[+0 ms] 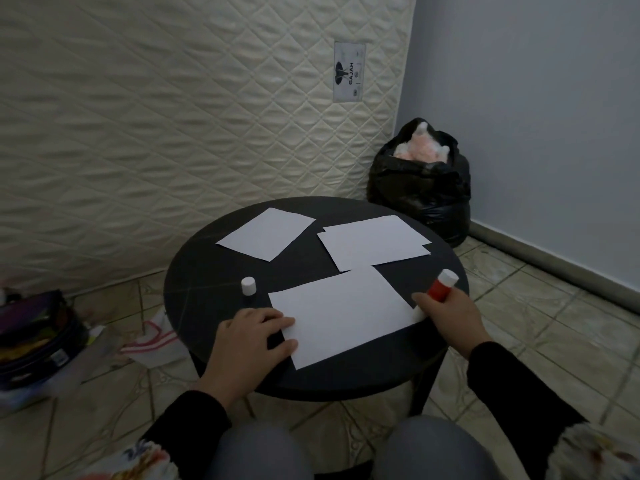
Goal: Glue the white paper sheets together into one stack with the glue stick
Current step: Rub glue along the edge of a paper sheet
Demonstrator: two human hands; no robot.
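On the round black table (207, 282) lie white paper sheets: one near sheet (343, 313) in front of me, one sheet at the far left (266, 233), and two overlapping sheets at the far right (374, 242). My left hand (249, 341) presses flat on the near sheet's left edge, fingers spread. My right hand (450, 317) grips the red glue stick (440, 287), tilted, with its lower end at the near sheet's right edge. The white glue cap (248, 285) stands upright on the table, left of the near sheet.
A quilted mattress (173, 116) leans behind the table. A full black rubbish bag (422, 188) sits in the corner at the right. A dark pouch (38, 337) and a white cloth (152, 341) lie on the tiled floor at the left.
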